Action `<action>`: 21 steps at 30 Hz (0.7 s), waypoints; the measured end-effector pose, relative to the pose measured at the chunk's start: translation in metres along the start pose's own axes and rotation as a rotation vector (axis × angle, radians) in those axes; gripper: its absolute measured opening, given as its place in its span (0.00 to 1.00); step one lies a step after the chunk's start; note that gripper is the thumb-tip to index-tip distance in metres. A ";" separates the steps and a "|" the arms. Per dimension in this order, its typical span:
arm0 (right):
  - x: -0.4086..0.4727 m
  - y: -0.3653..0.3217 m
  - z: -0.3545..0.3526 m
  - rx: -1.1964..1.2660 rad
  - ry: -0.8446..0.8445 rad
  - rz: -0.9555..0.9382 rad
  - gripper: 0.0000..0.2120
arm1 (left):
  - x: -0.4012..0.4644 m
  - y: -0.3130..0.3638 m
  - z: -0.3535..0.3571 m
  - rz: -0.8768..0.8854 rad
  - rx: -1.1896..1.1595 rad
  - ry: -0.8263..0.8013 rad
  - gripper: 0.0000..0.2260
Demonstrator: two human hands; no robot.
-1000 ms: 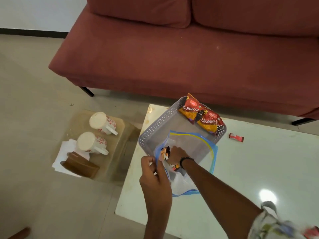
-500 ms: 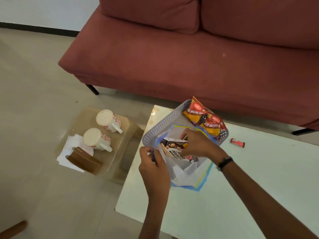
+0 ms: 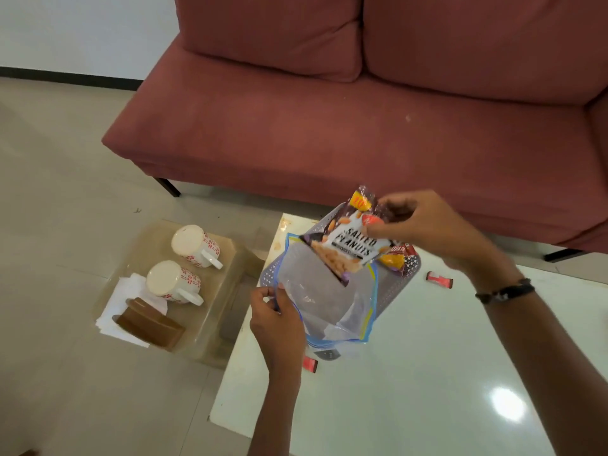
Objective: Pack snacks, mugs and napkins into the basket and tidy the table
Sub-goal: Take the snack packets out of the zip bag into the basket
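Observation:
My right hand grips the top of a salted peanuts packet, held above the mouth of a clear zip bag with blue edging. My left hand pinches the bag's left edge. Behind them a grey perforated basket sits at the white table's far corner, with a red-orange snack packet inside, mostly hidden. Two white mugs with red flowers lie on a low glass side table, next to white napkins under a brown holder.
A small red sachet lies on the white table right of the basket, another red sachet below the bag. A red sofa runs along the far side. The glass side table stands left of the white table.
My right hand has pulled the peanuts packet up out of the zip bag, from inside it to above its mouth. My left hand kept hold of the bag's edge.

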State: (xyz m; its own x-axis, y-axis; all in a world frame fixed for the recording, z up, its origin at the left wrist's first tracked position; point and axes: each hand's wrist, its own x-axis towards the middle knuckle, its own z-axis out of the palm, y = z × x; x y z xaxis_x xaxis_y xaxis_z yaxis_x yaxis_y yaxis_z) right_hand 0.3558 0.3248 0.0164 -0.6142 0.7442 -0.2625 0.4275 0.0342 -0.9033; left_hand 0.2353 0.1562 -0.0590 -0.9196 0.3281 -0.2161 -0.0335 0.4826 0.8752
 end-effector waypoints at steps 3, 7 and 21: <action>0.009 -0.014 -0.026 0.078 0.082 -0.008 0.11 | 0.005 0.003 0.004 -0.009 0.005 0.010 0.07; 0.034 -0.008 -0.053 0.024 0.239 -0.011 0.09 | 0.009 0.004 0.005 -0.024 0.007 -0.011 0.08; 0.141 0.177 0.032 -0.517 0.101 0.290 0.13 | 0.007 -0.013 -0.004 -0.039 -0.043 -0.035 0.08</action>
State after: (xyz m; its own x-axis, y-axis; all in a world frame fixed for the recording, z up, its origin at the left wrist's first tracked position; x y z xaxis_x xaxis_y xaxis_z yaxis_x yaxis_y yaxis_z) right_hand 0.3233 0.4141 -0.1912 -0.3690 0.8305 -0.4171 0.8510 0.1215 -0.5109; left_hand 0.2273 0.1491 -0.0697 -0.9029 0.3387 -0.2646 -0.0862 0.4604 0.8835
